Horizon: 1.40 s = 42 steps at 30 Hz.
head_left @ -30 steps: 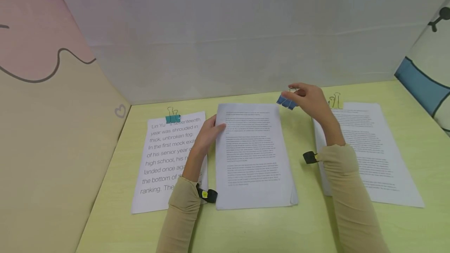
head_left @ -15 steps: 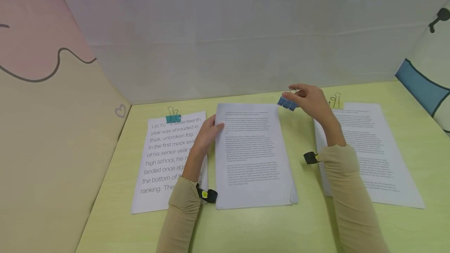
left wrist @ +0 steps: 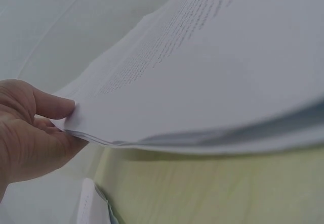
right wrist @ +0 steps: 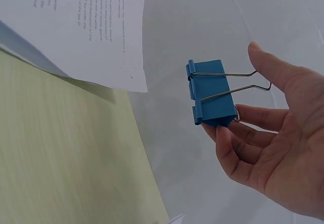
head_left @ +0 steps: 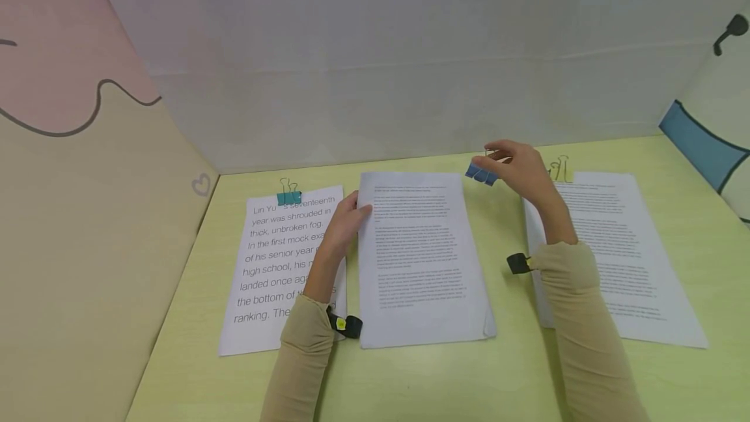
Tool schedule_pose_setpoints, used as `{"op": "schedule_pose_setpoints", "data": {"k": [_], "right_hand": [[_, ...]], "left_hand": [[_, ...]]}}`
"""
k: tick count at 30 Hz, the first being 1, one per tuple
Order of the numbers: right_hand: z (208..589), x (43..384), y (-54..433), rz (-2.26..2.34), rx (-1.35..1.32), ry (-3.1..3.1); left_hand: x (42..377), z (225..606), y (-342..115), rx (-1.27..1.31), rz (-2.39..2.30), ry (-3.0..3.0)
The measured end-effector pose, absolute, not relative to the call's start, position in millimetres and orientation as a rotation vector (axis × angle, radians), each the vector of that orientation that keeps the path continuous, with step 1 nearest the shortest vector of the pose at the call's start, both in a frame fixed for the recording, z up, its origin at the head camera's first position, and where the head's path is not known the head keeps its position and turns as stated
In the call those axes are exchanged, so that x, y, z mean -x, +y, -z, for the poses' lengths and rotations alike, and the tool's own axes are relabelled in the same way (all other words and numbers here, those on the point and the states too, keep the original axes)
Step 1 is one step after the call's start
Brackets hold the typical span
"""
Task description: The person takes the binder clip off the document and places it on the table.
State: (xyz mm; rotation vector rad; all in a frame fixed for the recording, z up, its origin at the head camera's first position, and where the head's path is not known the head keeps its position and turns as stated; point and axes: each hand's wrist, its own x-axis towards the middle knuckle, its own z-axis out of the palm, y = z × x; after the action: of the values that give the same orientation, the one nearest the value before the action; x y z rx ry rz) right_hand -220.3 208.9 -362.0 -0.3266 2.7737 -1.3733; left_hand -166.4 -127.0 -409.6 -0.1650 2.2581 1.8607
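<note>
My left hand [head_left: 344, 223] pinches the left edge of the middle stack of paper [head_left: 416, 259], thumb on top and fingers beneath. In the left wrist view that edge of the stack [left wrist: 202, 92] is raised off the table. Beyond the stack's top right corner, my right hand [head_left: 518, 165] holds a blue binder clip [head_left: 482, 173] up in the air, apart from the paper. In the right wrist view the thumb is at the wire handles of the binder clip [right wrist: 212, 90] and the curled fingers support it from below. Its jaws look closed.
On the left lies a large-print stack [head_left: 275, 279] with a teal binder clip [head_left: 289, 198] at its top. Another stack [head_left: 621, 259] on the right has a yellow binder clip [head_left: 561, 173], partly behind my right arm. A pale wall [head_left: 410, 83] rises behind the table.
The blue binder clip and my right hand have shifted very slightly right. The top of the middle stack has edged slightly left with my left hand, which keeps its pinch.
</note>
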Motion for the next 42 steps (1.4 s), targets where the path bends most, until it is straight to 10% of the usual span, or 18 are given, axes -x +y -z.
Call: {"op": "schedule_pose_setpoints", "data": {"k": [42], "right_hand": [[384, 231, 215, 1.048, 0.398, 2.570]], "left_hand": [[167, 411, -128, 0.247, -1.875, 2.241]]}}
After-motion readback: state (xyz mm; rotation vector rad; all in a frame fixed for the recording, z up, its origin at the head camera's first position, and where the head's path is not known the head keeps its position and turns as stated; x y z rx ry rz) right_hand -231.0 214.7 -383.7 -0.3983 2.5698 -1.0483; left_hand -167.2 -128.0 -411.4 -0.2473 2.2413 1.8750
